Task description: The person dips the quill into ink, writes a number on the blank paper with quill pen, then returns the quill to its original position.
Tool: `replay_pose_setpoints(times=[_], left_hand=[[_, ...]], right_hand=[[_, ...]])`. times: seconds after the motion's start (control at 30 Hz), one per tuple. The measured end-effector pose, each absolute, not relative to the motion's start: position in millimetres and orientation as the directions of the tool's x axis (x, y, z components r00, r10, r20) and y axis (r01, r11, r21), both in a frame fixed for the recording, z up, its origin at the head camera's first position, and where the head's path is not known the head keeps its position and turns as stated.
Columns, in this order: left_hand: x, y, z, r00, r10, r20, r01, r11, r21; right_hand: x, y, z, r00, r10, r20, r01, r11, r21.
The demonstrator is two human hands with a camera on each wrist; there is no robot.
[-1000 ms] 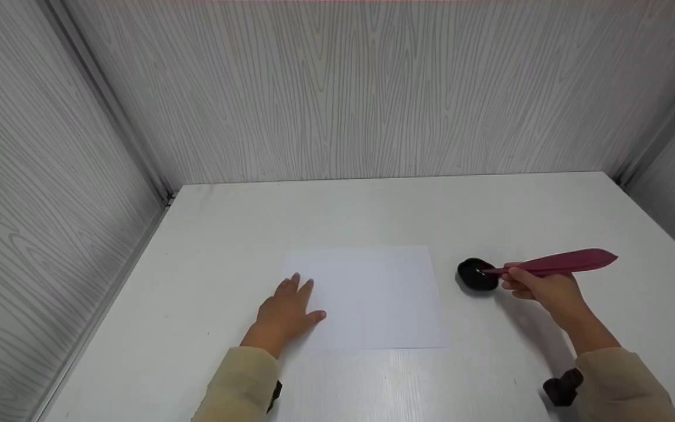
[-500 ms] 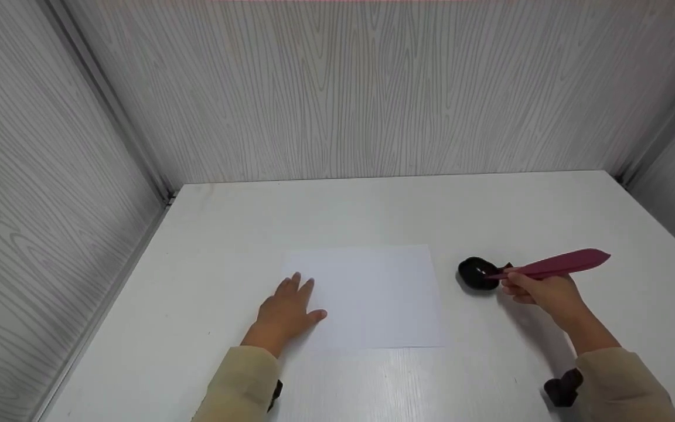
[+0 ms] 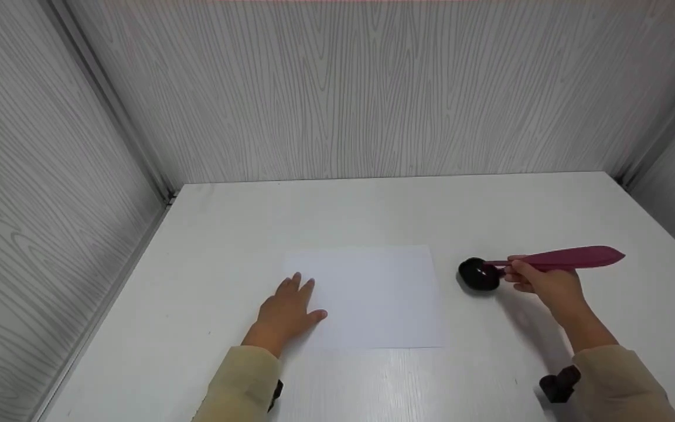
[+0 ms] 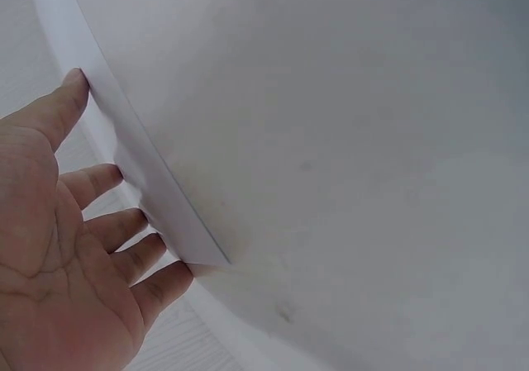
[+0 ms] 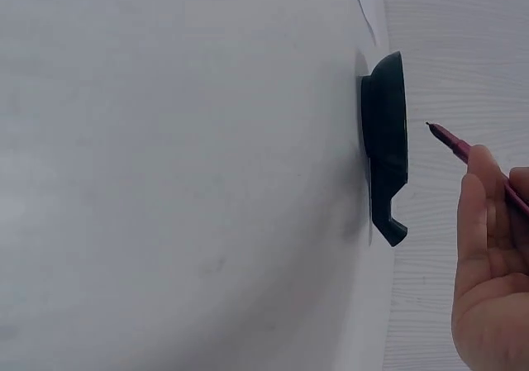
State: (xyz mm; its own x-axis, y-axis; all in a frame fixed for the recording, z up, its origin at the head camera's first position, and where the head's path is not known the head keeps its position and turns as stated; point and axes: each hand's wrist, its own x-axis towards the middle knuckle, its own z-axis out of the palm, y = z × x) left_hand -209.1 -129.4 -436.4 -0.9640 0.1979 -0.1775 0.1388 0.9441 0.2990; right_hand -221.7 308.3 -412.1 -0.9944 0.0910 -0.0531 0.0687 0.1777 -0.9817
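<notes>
In the head view my left hand (image 3: pixel 285 313) lies with spread fingers on the left edge of a blank white sheet of paper (image 3: pixel 378 299). The left wrist view shows those fingertips touching the paper (image 4: pixel 169 193) near its edge. My right hand (image 3: pixel 548 287) pinches a dark red feather pen (image 3: pixel 578 257), its plume pointing right. Just left of that hand stands a small black dish (image 3: pixel 478 275) with a short handle. In the right wrist view the pen's dark tip (image 5: pixel 442 134) hangs above the dish (image 5: pixel 387 123), apart from its rim.
A white table (image 3: pixel 337 217) carries everything. Grey wood-grained panels (image 3: pixel 337 88) rise behind it and on both sides. A black wrist device (image 3: pixel 560 384) sticks out from the right sleeve, low over the table.
The feather pen's tip shifts within the dish, then lifts up over its far right rim. The plume swings slightly right and levels out. Left hand, paper and dish stay put.
</notes>
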Motion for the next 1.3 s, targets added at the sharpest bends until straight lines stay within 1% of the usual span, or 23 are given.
replay_pose_setpoints(times=[0.1, 0.23, 0.4, 0.63, 0.77, 1.0, 1.2, 1.3], left_hand=[[-208.8, -129.1, -436.2, -0.964, 0.199, -0.176, 0.141, 0.944, 0.297], [-210.0, -129.3, -438.4, -0.965, 0.197, -0.174, 0.141, 0.947, 0.289], [-211.2, -129.9, -440.7, -0.966, 0.193, -0.173, 0.138, 0.948, 0.288], [-210.7, -129.9, -441.5, -0.965, 0.202, -0.168, 0.15, 0.949, 0.278], [-209.5, -129.5, -439.0, -0.964, 0.203, -0.173, 0.149, 0.948, 0.28], [-210.4, -129.6, -437.1, -0.96, 0.191, -0.203, 0.128, 0.949, 0.288], [-211.2, -129.8, -437.1, -0.959, 0.198, -0.205, 0.134, 0.948, 0.29], [-211.5, -129.5, -437.5, -0.958, 0.199, -0.207, 0.137, 0.95, 0.281]], right_hand=[[-222.9, 304.4, -409.1, -0.992, 0.117, -0.056, 0.07, 0.119, -0.99], [-226.1, 295.8, -407.4, -0.989, 0.141, -0.032, 0.047, 0.107, -0.993], [-231.3, 280.1, -407.3, -0.988, 0.153, 0.001, 0.022, 0.15, -0.988], [-236.9, 256.2, -407.2, -0.989, 0.145, -0.017, 0.041, 0.159, -0.986], [-237.9, 245.1, -406.6, -0.991, 0.128, -0.028, 0.054, 0.205, -0.977], [-237.1, 231.5, -409.1, -0.995, 0.089, -0.05, 0.071, 0.248, -0.966], [-235.0, 224.9, -412.0, -0.996, 0.049, -0.074, 0.087, 0.35, -0.933], [-234.4, 222.4, -413.2, -0.996, 0.037, -0.082, 0.09, 0.379, -0.921]])
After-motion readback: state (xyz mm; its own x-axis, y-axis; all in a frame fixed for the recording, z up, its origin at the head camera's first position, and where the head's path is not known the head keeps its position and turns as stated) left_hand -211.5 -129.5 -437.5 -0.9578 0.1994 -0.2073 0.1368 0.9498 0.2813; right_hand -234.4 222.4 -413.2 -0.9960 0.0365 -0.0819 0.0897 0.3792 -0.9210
